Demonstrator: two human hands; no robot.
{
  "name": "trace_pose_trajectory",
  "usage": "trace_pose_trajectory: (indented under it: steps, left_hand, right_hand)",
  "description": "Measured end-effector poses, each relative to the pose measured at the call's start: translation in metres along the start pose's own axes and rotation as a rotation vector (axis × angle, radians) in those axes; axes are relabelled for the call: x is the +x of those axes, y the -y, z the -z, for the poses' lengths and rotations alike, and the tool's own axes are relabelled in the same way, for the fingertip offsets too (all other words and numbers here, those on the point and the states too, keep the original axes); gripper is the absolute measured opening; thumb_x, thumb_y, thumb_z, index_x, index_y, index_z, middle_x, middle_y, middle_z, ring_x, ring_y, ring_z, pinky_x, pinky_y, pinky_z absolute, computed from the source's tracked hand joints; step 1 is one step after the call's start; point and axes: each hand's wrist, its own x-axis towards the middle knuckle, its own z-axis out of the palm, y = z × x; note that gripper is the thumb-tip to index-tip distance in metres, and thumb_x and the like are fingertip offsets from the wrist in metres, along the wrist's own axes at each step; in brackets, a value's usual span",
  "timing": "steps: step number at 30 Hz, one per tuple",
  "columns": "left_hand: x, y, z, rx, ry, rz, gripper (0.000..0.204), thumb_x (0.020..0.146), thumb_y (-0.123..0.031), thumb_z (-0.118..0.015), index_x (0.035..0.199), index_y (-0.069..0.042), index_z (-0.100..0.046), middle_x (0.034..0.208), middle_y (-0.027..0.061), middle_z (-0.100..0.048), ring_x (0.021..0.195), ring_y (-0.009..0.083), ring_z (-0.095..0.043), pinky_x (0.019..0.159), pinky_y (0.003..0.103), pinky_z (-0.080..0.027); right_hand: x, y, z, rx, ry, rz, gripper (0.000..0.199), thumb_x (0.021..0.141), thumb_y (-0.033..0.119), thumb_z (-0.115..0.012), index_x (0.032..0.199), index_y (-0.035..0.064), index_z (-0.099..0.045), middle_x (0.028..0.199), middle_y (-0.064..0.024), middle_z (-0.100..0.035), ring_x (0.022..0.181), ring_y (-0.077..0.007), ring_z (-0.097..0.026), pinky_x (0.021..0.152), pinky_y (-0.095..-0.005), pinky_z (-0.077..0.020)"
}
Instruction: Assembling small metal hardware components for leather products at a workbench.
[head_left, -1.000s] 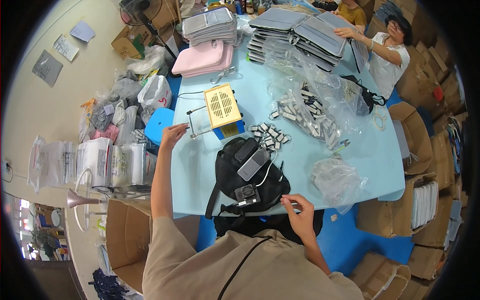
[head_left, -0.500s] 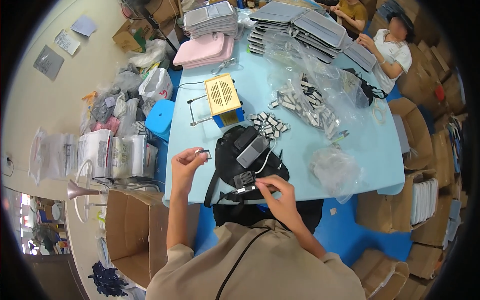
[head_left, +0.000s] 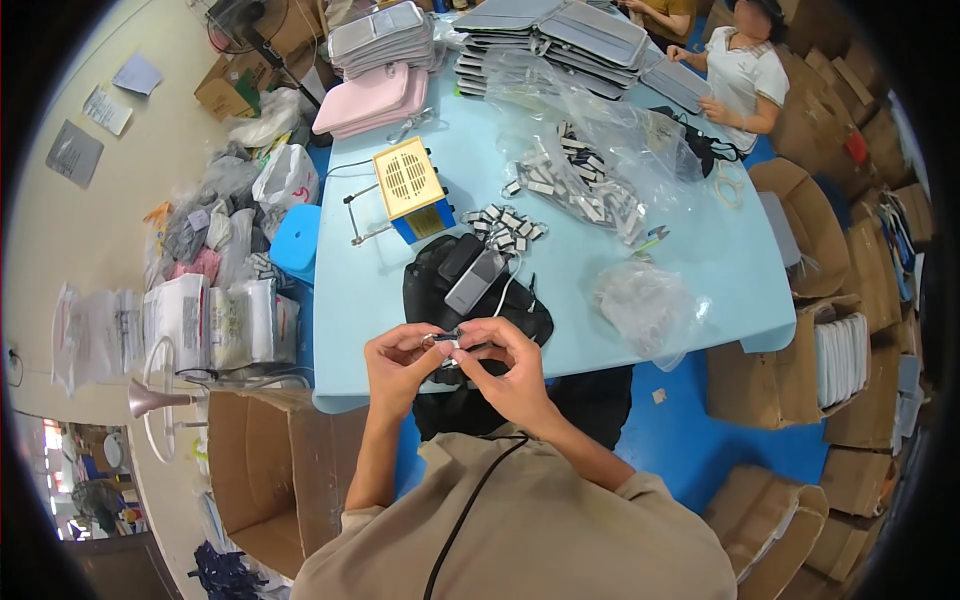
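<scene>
Close together at the table's near edge, my left hand [head_left: 398,368] and my right hand [head_left: 512,372] pinch a small keychain [head_left: 441,341] between their fingertips. It has a metal ring and dark and white parts; fingers cover much of it. Just beyond lies a black bag [head_left: 425,290] with a grey power bank [head_left: 475,283] and a white cable [head_left: 507,285] on top. Behind the bag is a small heap of black-and-white keychains [head_left: 508,229]. Many similar pieces [head_left: 590,190] spill from a large clear plastic bag [head_left: 560,90] farther right.
A yellow-and-blue box-shaped device [head_left: 412,190] stands left on the light blue table [head_left: 740,300]. Stacked grey cases [head_left: 560,40] and pink cases [head_left: 370,100] lie at the back. A crumpled clear bag [head_left: 645,305] sits right. Cardboard boxes [head_left: 270,470] flank me. A co-worker [head_left: 745,75] works far right.
My hands, apart before with a small piece in each, have come together at the keychain. The left moved right and nearer; the right moved left. The head view has shifted, and the co-worker's hands have moved apart.
</scene>
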Motion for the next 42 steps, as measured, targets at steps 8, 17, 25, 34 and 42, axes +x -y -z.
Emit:
trace_pose_trajectory:
  steps: [8, 17, 25, 34, 42]
  left_hand:
    - [-0.006, 0.009, -0.015, -0.031, 0.013, -0.021, 0.021, 0.084, 0.006, -0.078, 0.104, 0.006, -0.072, 0.096, 0.0094, -0.075, 0.083, 0.01, -0.066, 0.074, 0.022, -0.053]
    - [-0.002, 0.028, -0.013, 0.084, 0.219, -0.038, 0.019, 0.09, 0.002, -0.075, 0.109, 0.006, -0.072, 0.1, 0.0069, -0.068, 0.089, 0.0112, -0.065, 0.08, 0.024, -0.053]
    - [-0.01, 0.035, -0.024, 0.221, 0.335, 0.026, 0.012, 0.091, 0.001, -0.074, 0.102, 0.005, -0.073, 0.101, 0.0076, -0.068, 0.094, 0.0127, -0.067, 0.081, 0.025, -0.054]
    - [-0.016, 0.064, -0.055, 0.269, 0.297, -0.099, 0.007, 0.09, 0.002, -0.073, 0.095, 0.007, -0.074, 0.092, 0.007, -0.066, 0.082, 0.0105, -0.064, 0.073, 0.021, -0.05]
    - [-0.01, 0.065, -0.075, 0.229, 0.402, -0.026, 0.011, 0.09, -0.003, -0.076, 0.096, 0.007, -0.074, 0.092, 0.0056, -0.069, 0.079, 0.0085, -0.066, 0.069, 0.02, -0.051]
  right_hand:
    - [-0.009, -0.002, 0.011, -0.063, -0.076, 0.049, 0.027, 0.09, 0.0, -0.074, 0.115, 0.0007, -0.065, 0.099, -0.0048, -0.072, 0.09, -0.0108, -0.07, 0.075, -0.0253, -0.0551]
    - [-0.018, -0.007, 0.026, -0.146, -0.072, 0.069, 0.03, 0.088, 0.001, -0.076, 0.116, 0.0027, -0.065, 0.092, -0.005, -0.074, 0.085, -0.0115, -0.071, 0.07, -0.025, -0.0537]
    - [-0.04, -0.002, 0.047, -0.23, -0.054, 0.022, 0.038, 0.087, 0.002, -0.077, 0.123, 0.0033, -0.064, 0.095, -0.0066, -0.074, 0.089, -0.0131, -0.072, 0.076, -0.0278, -0.056]
    - [-0.055, -0.015, 0.076, -0.234, -0.106, 0.001, 0.036, 0.087, 0.002, -0.077, 0.121, 0.005, -0.066, 0.092, -0.0027, -0.073, 0.08, -0.0082, -0.067, 0.07, -0.0242, -0.0523]
    - [-0.064, -0.012, 0.096, -0.124, -0.095, -0.112, 0.032, 0.088, 0.003, -0.078, 0.118, 0.0042, -0.066, 0.085, 0.0011, -0.069, 0.065, -0.003, -0.053, 0.061, -0.0211, -0.0445]
